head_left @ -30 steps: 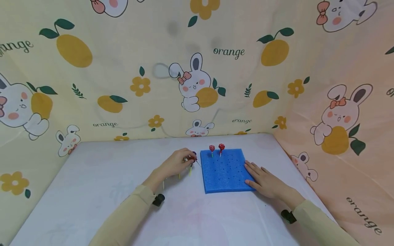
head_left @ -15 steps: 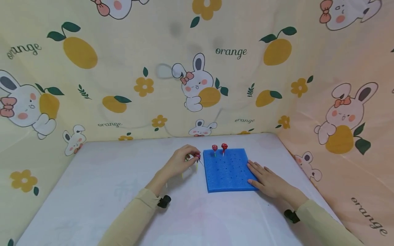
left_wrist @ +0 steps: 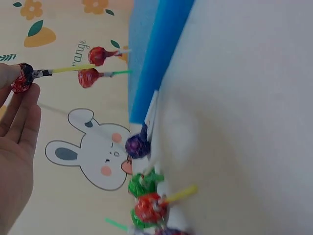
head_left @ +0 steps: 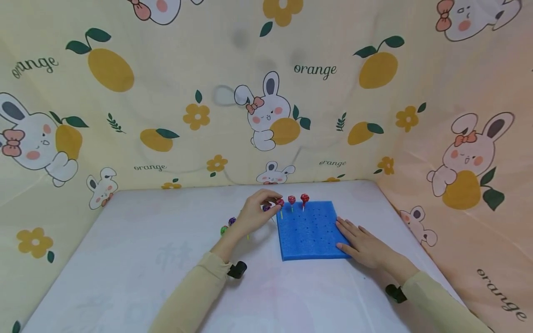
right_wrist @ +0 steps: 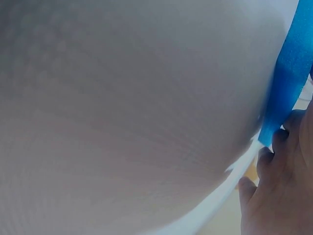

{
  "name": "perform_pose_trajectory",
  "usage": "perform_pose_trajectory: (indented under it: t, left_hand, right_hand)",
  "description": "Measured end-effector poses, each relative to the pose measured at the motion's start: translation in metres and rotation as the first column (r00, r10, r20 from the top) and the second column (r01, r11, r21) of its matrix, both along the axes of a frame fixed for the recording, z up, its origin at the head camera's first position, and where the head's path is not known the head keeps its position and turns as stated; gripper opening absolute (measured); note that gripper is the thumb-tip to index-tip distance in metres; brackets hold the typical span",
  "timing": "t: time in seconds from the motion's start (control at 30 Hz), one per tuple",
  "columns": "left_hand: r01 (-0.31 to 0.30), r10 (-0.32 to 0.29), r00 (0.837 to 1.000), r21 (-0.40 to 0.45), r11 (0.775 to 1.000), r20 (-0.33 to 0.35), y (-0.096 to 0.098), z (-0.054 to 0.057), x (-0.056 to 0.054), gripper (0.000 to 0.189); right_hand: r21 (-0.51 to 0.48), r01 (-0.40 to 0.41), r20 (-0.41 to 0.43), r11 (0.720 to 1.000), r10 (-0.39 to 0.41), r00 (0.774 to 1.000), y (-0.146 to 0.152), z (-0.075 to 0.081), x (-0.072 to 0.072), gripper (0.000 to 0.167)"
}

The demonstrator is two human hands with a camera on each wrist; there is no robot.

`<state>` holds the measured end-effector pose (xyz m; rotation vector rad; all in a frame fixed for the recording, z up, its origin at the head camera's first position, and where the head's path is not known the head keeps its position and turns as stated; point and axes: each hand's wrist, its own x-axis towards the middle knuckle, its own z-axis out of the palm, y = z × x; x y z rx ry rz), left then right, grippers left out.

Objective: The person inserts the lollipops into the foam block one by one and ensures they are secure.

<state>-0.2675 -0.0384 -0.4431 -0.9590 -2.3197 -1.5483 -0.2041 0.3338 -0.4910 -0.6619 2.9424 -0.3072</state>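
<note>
A person's left hand (head_left: 255, 213) pinches a dark red lollipop (head_left: 280, 202) by its wrapped head between thumb and fingers, the yellow stick pointing down. The lollipop is held over the far left corner of a blue foam board (head_left: 310, 240); in the left wrist view, a gap separates its stick from the board. Just right of the left hand's fingertips, two more lollipops stand upright in the board near its far edge: a red lollipop with a green stick (head_left: 292, 200), then a red lollipop with a white stick (head_left: 305, 198). Rows of small holes fill the board between the two hands.

The right hand (head_left: 366, 246) lies flat against the board's right side, fingers straight, thumb apart, fingertips touching the edge.

Under the left hand's fingers, a purple lollipop (left_wrist: 138, 146) lies on the white counter (head_left: 125, 277) just beside the board. Left of the left wrist are more loose lollipops, among them a green lollipop (head_left: 224, 230) and a red lollipop with a yellow stick (left_wrist: 151, 208), blurred up close. Beyond both hands hangs a cream backdrop (head_left: 166, 92) printed with rabbits and oranges.
</note>
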Motion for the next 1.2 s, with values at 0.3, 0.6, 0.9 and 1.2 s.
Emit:
perform_pose_trajectory:
  t: [0.3, 0.6, 0.9, 1.2]
  left_hand:
    - [-0.008, 0.008, 1.0, 0.041, 0.999, 0.003, 0.019, 0.005, -0.006, 0.025]
    - [0.008, -0.006, 1.0, 0.063, 0.998, -0.028, 0.038, 0.007, -0.021, 0.023]
    - [-0.004, 0.005, 0.999, -0.026, 1.0, 0.036, 0.059, 0.012, -0.027, 0.025]
    - [-0.005, 0.004, 1.0, -0.11, 0.994, -0.011, 0.078, 0.009, -0.038, 0.023]
  right_hand:
    - [0.002, -0.003, -0.012, 1.0, 0.003, 1.0, 0.001, -0.002, 0.0, 0.081]
    - [-0.001, -0.001, -0.018, 1.0, 0.001, 1.0, 0.001, -0.003, 0.0, 0.08]
    - [-0.012, 0.003, -0.002, 1.0, -0.003, 1.0, -0.001, 0.0, 0.001, 0.08]
    - [-0.003, 0.007, -0.004, 1.0, -0.007, 1.0, -0.002, 0.003, 0.004, 0.08]
